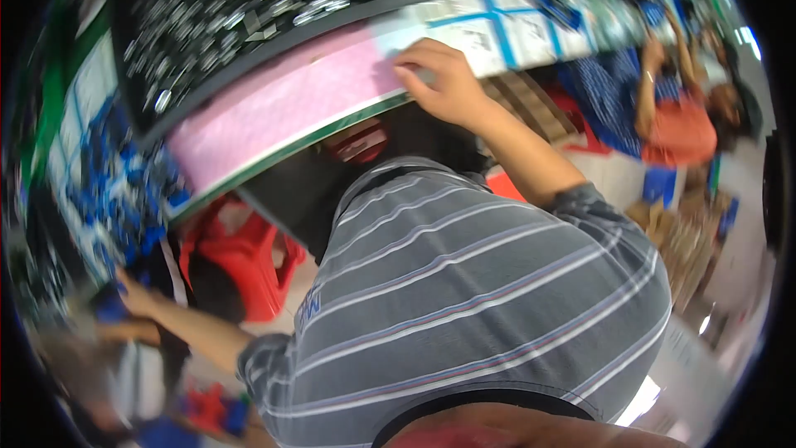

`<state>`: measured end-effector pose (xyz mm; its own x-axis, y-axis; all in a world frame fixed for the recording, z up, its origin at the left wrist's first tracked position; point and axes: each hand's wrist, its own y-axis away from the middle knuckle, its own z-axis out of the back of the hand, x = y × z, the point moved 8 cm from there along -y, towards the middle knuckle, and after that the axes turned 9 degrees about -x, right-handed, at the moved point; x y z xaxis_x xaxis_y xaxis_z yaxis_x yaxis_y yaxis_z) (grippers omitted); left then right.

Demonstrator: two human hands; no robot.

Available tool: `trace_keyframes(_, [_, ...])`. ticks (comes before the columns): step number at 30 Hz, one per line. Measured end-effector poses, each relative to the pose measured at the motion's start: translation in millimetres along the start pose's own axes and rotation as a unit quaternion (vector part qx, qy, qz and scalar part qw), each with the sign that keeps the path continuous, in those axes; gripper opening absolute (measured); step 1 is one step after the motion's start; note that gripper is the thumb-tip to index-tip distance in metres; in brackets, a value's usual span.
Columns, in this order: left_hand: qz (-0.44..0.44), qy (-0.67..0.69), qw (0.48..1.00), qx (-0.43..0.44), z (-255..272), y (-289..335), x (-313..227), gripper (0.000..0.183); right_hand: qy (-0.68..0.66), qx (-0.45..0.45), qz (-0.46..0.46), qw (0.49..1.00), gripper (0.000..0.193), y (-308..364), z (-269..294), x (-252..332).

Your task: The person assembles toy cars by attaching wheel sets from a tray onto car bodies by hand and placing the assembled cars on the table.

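Note:
My right hand is over the near edge of the worktable, beside a pink sheet. Its fingers curl toward the thumb in a pinch, with a gap behind the fingertips; anything between the tips is too small to make out. Far out to the left, my left hand reaches beside a dark blue thing. Motion smears its fingers, so its grip is unclear. Beyond the pink sheet lies a large black tray of many small shiny black and silver pieces.
Blue parts lie heaped on the left. White trays with blue dividers stand at the back right. Below the table edge is a red plastic stool. A person in an orange top sits at the right; another blurred person is at lower left.

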<state>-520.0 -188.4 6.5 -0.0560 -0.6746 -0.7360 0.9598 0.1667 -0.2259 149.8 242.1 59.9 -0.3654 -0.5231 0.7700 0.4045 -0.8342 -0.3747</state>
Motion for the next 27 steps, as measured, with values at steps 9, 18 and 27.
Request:
trace_keyframes(9, [-0.073,0.024,0.997,-0.021,-48.8,17.0,-21.5,0.059,0.376,-0.166,0.023,0.911,0.043,-2.5,190.7,-91.0])
trace_keyframes(18, [-0.122,-0.079,0.988,-0.046,-1.5,27.7,-55.2,0.065,0.461,-0.085,-0.112,0.876,0.051,4.4,273.4,-184.3])
trace_keyframes(27, [-0.084,0.359,0.728,0.578,-71.1,474.0,-213.4,0.064,0.023,0.066,-0.082,0.994,0.067,-4.8,56.4,43.5])
